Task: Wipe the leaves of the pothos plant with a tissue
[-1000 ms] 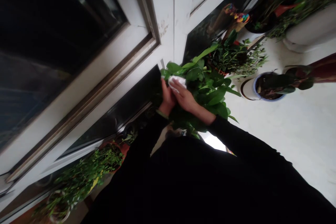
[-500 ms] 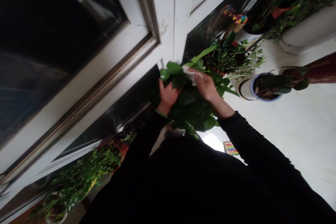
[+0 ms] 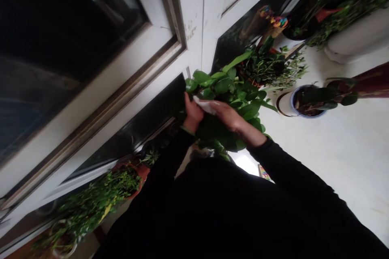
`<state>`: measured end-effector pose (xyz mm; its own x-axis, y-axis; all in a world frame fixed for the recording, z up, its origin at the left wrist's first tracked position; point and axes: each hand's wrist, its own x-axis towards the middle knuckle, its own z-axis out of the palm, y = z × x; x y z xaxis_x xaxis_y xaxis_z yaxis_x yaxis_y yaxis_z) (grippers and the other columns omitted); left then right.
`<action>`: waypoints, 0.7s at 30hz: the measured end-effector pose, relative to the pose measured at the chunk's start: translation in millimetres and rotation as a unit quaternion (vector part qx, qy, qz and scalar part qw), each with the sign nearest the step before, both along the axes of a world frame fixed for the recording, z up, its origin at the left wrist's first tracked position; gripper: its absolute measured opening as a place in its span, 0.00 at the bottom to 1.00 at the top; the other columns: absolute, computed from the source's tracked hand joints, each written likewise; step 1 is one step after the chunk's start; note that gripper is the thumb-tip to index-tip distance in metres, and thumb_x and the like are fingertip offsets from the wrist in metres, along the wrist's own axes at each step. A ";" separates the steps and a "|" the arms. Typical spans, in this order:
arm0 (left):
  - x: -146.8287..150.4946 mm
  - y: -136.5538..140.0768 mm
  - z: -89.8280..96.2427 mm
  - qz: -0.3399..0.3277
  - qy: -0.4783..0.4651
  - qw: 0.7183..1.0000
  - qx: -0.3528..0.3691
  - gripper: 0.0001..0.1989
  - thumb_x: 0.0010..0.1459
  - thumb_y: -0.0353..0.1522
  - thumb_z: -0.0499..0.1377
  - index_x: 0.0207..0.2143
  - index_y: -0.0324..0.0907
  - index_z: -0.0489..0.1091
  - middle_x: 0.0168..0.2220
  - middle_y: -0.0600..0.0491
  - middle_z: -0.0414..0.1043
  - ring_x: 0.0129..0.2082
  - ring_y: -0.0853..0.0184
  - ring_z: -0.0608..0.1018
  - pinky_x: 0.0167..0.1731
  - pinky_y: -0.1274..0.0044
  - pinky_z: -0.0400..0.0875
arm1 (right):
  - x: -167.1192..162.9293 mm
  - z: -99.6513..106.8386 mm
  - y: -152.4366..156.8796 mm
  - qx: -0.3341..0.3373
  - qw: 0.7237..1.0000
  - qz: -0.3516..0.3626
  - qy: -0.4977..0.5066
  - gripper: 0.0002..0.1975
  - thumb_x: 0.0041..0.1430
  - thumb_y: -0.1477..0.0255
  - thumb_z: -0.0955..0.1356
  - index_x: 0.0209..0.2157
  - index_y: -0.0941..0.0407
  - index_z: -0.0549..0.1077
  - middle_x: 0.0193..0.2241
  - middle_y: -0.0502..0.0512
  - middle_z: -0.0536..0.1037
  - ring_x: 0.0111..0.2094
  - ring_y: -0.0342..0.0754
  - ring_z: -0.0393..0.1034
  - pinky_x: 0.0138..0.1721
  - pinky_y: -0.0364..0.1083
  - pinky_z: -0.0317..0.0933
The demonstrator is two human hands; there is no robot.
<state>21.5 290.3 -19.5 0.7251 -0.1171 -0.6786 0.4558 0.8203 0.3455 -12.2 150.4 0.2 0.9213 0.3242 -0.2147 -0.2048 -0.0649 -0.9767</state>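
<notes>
A bushy potted plant with broad, glossy green leaves [image 3: 223,85] stands in front of me. My left hand [image 3: 193,114] is at its left side, thumb raised and the other fingers curled among the foliage around a leaf that is mostly hidden. A white cloth or tissue [image 3: 206,106] is in my right hand [image 3: 228,117], whose fingers reach left over the leaves. The cloth's tip touches or nearly touches my left hand. Dark foliage fills the space below both hands, and the plant's pot is hidden.
White window frames [image 3: 194,16] meet in a corner just beyond the plant. A white pot with a blue rim [image 3: 293,101] stands on the pale floor [image 3: 343,149] to the right. A small-leaved plant [image 3: 273,66] grows behind it. More greenery [image 3: 103,194] lines the lower left.
My right hand has moved left and down with the white cloth, from the upper leaves to beside my left hand. Leaves it covered now show. My left hand has barely moved.
</notes>
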 end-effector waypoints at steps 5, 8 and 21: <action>2.4 5.9 -1.9 -0.027 -0.015 0.999 -0.042 0.43 0.72 0.59 0.38 0.66 0.38 0.71 0.61 0.40 0.79 0.69 0.49 0.75 0.70 0.54 0.67 | 37.0 2.1 -29.5 -0.016 0.992 -0.117 -0.049 0.31 0.71 0.45 0.63 0.58 0.52 0.82 0.59 0.57 0.83 0.64 0.59 0.76 0.69 0.62 0.67; 2.9 5.5 -4.2 -0.035 -0.029 0.998 -0.043 0.45 0.71 0.59 0.37 0.67 0.37 0.70 0.63 0.39 0.78 0.70 0.50 0.74 0.72 0.55 0.65 | 48.4 -13.6 -24.9 -0.083 0.986 -0.112 -0.095 0.32 0.69 0.42 0.64 0.60 0.49 0.80 0.66 0.54 0.77 0.71 0.58 0.67 0.76 0.62 0.54; 3.0 -3.1 -5.8 0.021 -0.004 1.000 -0.006 0.38 0.71 0.59 0.42 0.53 0.41 0.79 0.47 0.43 0.84 0.61 0.52 0.81 0.65 0.57 0.73 | -7.7 5.9 7.1 -0.005 1.000 0.024 0.016 0.29 0.71 0.47 0.64 0.56 0.51 0.84 0.62 0.57 0.81 0.66 0.60 0.73 0.72 0.63 0.61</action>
<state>24.5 287.2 -25.3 0.7355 -0.0940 -0.6710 0.4174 0.8430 0.3394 -19.9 157.5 6.1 0.8975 0.3650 -0.2474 -0.2323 -0.0854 -0.9689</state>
